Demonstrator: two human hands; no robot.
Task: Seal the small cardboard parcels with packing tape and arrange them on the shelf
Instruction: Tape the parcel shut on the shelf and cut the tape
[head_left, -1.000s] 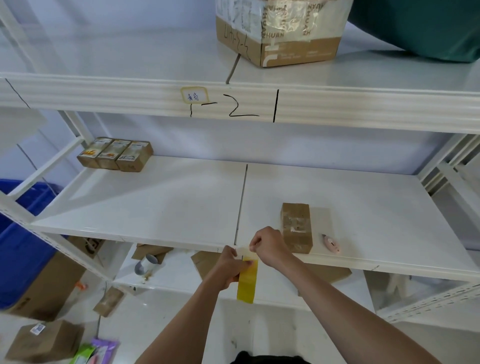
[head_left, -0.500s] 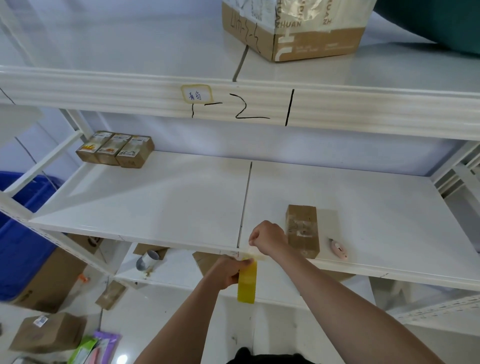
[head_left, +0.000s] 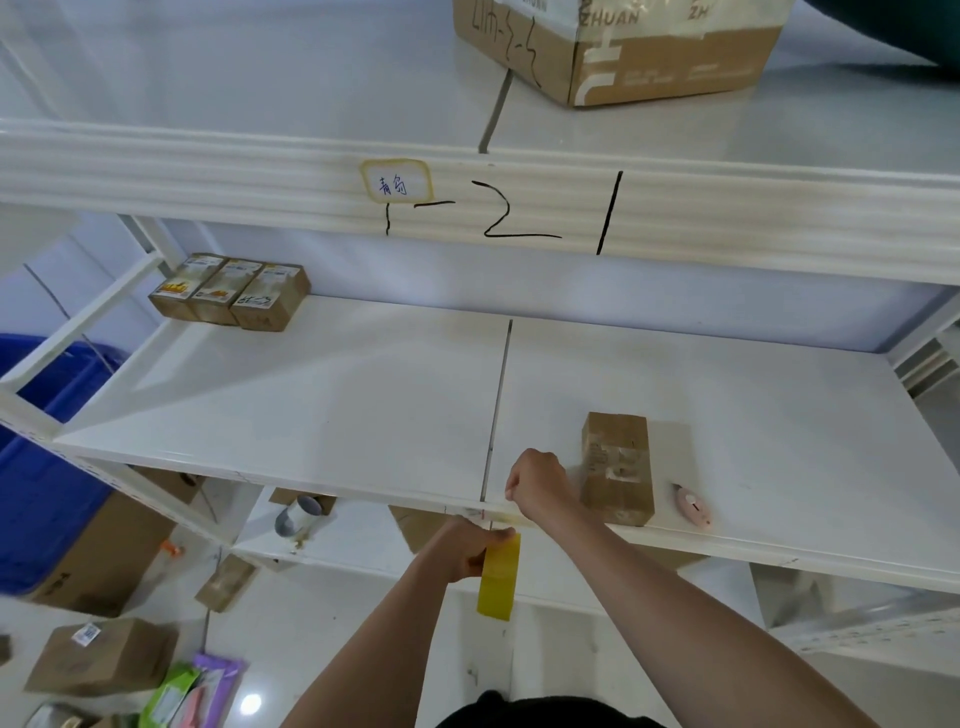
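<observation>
Yellow tape roll (head_left: 498, 582) sits gripped in the left hand (head_left: 462, 548); right hand (head_left: 537, 486) pinches its strip beside the cardboard parcel (head_left: 618, 467).

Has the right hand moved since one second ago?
Yes. The right hand has risen from the shelf's front edge onto the shelf, away from the tape roll.

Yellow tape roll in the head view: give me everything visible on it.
The yellow tape roll is seen nearly edge-on, a glossy translucent yellow band, upright, held in the air just below the front edge of the middle shelf. The left hand grips its left side, hiding the core. A thin clear strip appears to run from its top up to the right hand, which pinches the end beside the small cardboard parcel. The roll touches nothing else.
</observation>
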